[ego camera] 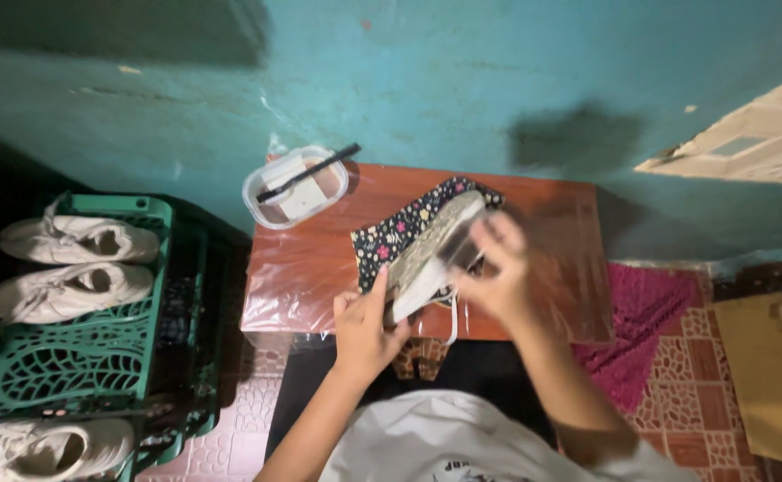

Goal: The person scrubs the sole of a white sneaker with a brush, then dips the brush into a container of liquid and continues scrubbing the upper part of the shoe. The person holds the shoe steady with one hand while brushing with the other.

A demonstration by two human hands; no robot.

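A pale, dirty sneaker (427,250) is held tilted with its sole upward over a small brown table (311,259). My left hand (364,326) grips its heel end from below. My right hand (494,268) is blurred, on the shoe's toe side, holding something small and dark I cannot identify. Under the shoe lies a black floral cloth (400,228).
A clear plastic tub (295,187) with a dark brush across it sits at the table's back left corner. Left of the table stands a green crate (79,357) bearing three pale sneakers (74,239). A magenta mat (645,326) and cardboard (770,375) lie right.
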